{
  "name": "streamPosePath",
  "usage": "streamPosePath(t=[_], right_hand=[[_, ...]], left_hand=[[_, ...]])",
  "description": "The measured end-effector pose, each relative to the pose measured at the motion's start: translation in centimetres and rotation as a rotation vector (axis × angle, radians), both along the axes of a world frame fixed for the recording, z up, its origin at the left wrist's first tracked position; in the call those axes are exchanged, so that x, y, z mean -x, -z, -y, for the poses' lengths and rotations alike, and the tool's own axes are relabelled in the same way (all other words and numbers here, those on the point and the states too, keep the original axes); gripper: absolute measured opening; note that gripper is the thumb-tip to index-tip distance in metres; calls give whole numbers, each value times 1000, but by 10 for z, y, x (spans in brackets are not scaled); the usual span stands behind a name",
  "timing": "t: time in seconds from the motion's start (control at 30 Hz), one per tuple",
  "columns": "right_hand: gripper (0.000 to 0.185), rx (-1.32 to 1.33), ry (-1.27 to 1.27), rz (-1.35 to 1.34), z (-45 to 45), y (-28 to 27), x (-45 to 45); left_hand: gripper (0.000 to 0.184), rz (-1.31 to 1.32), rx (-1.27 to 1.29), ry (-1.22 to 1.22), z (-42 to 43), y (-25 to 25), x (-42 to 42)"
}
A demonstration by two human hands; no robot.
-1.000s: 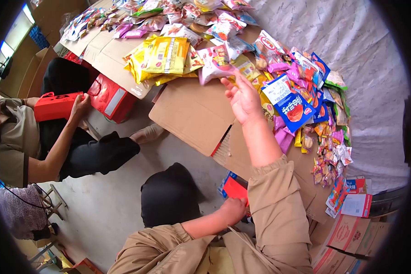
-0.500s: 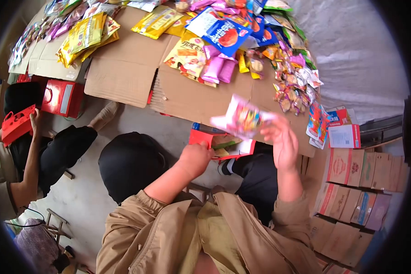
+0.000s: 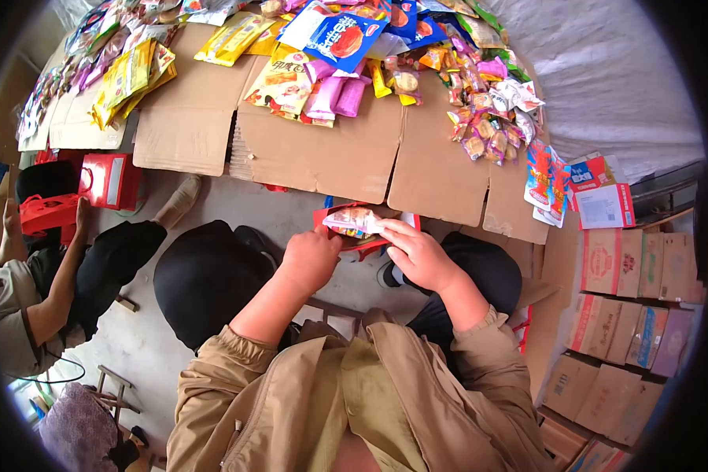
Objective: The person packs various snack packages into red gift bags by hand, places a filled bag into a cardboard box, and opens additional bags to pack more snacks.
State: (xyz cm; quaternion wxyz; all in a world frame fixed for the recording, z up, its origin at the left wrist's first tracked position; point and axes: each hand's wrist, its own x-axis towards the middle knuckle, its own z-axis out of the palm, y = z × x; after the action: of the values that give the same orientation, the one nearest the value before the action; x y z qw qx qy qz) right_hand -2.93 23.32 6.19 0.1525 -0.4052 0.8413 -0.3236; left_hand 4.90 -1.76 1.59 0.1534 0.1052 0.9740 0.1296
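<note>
A red box (image 3: 410,221) is between my knees, just below the cardboard-covered table edge. My left hand (image 3: 310,253) is closed on the left side of this box. My right hand (image 3: 419,253) has its fingers pressed on a pink and white snack packet (image 3: 355,221), which lies over the box's opening. How deep the packet sits inside is hidden by my hands. Beyond the box, a cream-coloured snack bag (image 3: 282,84), purple packets (image 3: 337,96) and a blue snack bag (image 3: 343,39) lie on the cardboard.
Small wrapped sweets (image 3: 492,135) and flat blue and red packets (image 3: 548,184) lie at the table's right side. Yellow packets (image 3: 132,77) are on the left. Stacked cardboard boxes (image 3: 613,330) stand right. Another person's hand (image 3: 81,220) holds a red box (image 3: 49,214) at left.
My right hand has brought the packet down and left, from above the table edge to the red box's opening. My left hand stays at the box. The view has shifted slightly.
</note>
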Motion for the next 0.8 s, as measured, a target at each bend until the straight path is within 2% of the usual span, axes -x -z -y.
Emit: streamPosePath(t=[0.2, 0.3, 0.37, 0.43, 0.5, 0.57, 0.63, 0.67, 0.73, 0.77, 0.8], right_hand=[[38, -92, -32, -16, 3, 8, 10], [36, -127, -37, 17, 3, 3, 9], [34, -129, -46, -28, -1, 6, 9], [33, -164, -37, 125, -1, -1, 10], [31, -148, -22, 131, -15, 14, 21], [25, -166, 29, 67, -21, 32, 31], [25, -398, 20, 56, -16, 44, 34], [25, -399, 25, 60, -14, 48, 35], [28, -778, -192, 38, 9, 37, 38], [28, -777, -192, 41, 18, 40, 39], [29, -811, -59, 123, 27, 44, 38]], left_hand=[[31, 7, -22, -69, -6, -26, -5], [35, -116, -87, -134, -6, -42, 1], [40, -433, -125, 21, -4, -46, 2], [44, -393, -143, 85, -8, -31, 1], [47, -247, -33, 152, -10, -19, -3], [50, -210, -41, 128, -11, -21, -2], [54, -134, -57, 86, -13, -22, -2], [54, -130, -59, 91, -13, -21, -3], [60, -191, -48, 115, -14, -18, -3], [60, -188, -48, 116, -14, -17, -2], [64, -204, -39, 113, -14, -17, -2]])
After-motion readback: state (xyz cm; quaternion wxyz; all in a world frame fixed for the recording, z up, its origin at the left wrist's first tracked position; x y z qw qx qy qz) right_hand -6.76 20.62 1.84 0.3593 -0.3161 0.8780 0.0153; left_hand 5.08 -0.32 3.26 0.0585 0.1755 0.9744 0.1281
